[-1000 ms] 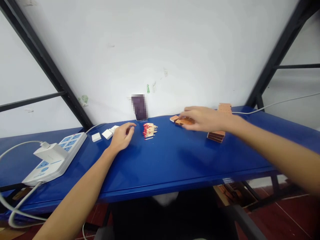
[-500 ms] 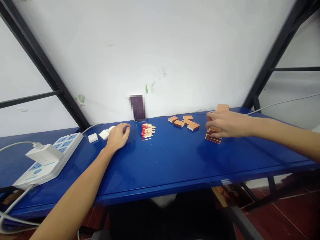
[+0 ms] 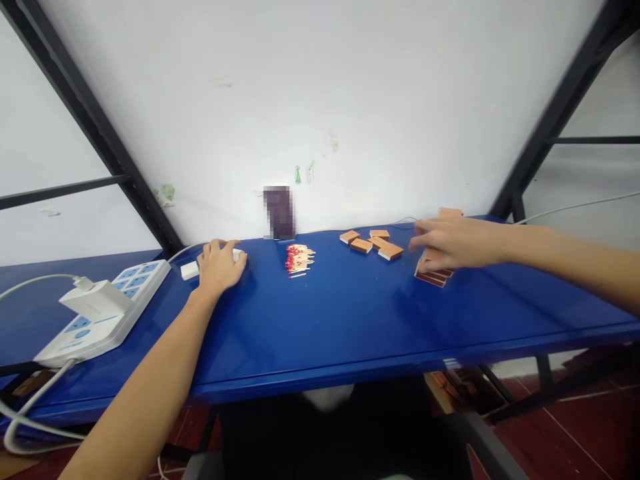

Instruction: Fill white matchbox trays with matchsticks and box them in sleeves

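Observation:
My left hand (image 3: 220,265) rests over small white boxes at the left, its fingers spread; one white box (image 3: 190,270) shows beside it, and part of another shows by the fingertips. At the right, my right hand (image 3: 443,243) is on a group of brown matchbox sleeves (image 3: 431,275), thumb and fingers bent around them; its fingers partly hide them. Red-tipped matches (image 3: 300,259) lie in a pile between the hands. Several orange-topped matchboxes (image 3: 391,251) lie right of the matches.
A white power strip (image 3: 113,320) with a plugged-in charger (image 3: 97,301) lies at the left. A blurred dark object (image 3: 280,212) leans on the wall. Black metal posts rise on both sides of the blue table (image 3: 320,333).
My left hand has moved left onto the white boxes and its fingers have spread. My right hand has stayed at the brown sleeves, which have fanned out slightly. The view has shifted a little.

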The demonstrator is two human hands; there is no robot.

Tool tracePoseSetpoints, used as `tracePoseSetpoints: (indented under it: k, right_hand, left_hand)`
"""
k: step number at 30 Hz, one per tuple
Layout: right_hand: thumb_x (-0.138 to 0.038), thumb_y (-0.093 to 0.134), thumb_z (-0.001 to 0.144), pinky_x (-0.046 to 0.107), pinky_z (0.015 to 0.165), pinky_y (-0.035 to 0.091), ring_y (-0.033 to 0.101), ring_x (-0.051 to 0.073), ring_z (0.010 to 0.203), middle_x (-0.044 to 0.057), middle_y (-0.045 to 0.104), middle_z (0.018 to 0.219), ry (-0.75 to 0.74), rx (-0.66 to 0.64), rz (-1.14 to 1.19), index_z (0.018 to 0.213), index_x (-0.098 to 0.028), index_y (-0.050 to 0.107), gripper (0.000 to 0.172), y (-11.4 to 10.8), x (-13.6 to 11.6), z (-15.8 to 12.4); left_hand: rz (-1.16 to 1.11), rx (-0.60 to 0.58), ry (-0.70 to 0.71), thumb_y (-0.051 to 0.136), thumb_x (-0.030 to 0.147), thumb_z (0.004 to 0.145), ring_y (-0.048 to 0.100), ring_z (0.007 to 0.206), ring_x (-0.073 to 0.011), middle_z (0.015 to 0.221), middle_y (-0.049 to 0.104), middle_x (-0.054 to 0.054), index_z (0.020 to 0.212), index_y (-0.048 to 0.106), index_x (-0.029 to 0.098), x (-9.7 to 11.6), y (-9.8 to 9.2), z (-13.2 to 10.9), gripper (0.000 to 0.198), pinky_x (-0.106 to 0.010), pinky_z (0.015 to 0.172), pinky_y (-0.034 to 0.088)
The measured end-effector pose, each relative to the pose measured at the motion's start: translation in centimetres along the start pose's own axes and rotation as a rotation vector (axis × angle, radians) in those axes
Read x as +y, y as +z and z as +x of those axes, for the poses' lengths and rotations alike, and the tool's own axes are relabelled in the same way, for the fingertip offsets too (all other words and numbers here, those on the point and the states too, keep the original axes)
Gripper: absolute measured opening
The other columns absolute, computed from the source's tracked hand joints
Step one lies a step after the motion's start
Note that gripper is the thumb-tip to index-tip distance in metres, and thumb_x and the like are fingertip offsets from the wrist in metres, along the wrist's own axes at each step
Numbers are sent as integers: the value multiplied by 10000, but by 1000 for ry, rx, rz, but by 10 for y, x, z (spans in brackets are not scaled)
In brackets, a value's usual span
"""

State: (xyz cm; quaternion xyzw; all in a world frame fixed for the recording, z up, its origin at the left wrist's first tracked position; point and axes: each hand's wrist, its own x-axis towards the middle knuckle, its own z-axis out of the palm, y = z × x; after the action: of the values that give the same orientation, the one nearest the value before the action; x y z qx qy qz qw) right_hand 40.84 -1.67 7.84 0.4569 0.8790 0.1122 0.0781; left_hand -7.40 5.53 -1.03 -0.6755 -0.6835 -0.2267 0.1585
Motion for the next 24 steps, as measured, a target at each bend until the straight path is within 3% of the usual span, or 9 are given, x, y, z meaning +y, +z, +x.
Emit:
tracePoseSetpoints:
  k: [3,6,9,11,13,15,19,21,24]
  right_hand:
    - [-593,428,915,343,640,426,582,218,760,123,607,1047,19,94,22,1118,-236,679,482,-5,-5,9]
    - [-531,408,940,326,585,413,595,215,745,137,624,1050,68,104,33,1093,-221,685,443,-7,-24,29]
    - [-424,372,964,325,610,426,629,227,771,143,645,1017,143,142,59,1048,-186,689,405,-2,-51,62]
    - [-372,394,958,335,676,454,656,252,853,169,651,1083,224,177,100,1126,-168,670,382,5,-69,87]
    - [-300,435,934,362,725,476,665,291,936,194,658,1120,292,118,125,1189,-159,647,361,13,-83,111]
    - [-246,467,909,402,748,490,670,324,963,222,673,1111,391,58,135,1224,-128,623,371,22,-95,127]
    - [-208,432,919,418,777,492,662,354,1011,314,627,1175,428,95,98,1249,-28,578,403,32,-112,134]
    - [-227,409,934,419,771,484,670,345,974,314,636,1154,414,155,60,1223,-38,582,387,30,-120,130]
    - [-226,424,931,403,767,457,658,332,953,262,672,1071,396,216,34,1144,-83,601,311,21,-131,126]
  left_hand:
    - [34,-147,-24,365,500,923,414,1276,-429,1353,493,-225,1351,564,209,-9,6,0,555,-616,997,340]
    - [38,-236,40,364,495,931,453,1241,-424,1316,534,-220,1327,582,208,-10,10,-2,535,-618,992,336]
    - [43,-204,102,397,458,934,484,1192,-403,1257,569,-201,1286,606,225,-7,9,-4,471,-612,980,342]
    - [50,-144,121,408,455,943,469,1203,-395,1242,576,-193,1277,609,230,-5,4,-5,450,-621,1002,313]
    - [30,-81,137,405,474,951,465,1204,-385,1226,585,-185,1283,602,213,-1,-3,-6,466,-598,1021,310]
    - [-79,-67,200,394,500,958,509,1153,-352,1200,595,-169,1298,585,190,6,-12,-7,499,-511,980,388]
    - [-364,-95,470,455,494,949,607,915,-230,1044,638,-90,1139,652,189,37,-30,-19,411,-344,833,467]
    - [-422,-79,581,488,464,942,614,893,-219,1015,645,-81,1099,655,182,60,-37,-32,363,-334,818,467]
    - [-458,-174,804,547,517,911,617,978,-239,1080,654,-89,1159,627,201,95,-43,-54,410,-336,854,466]
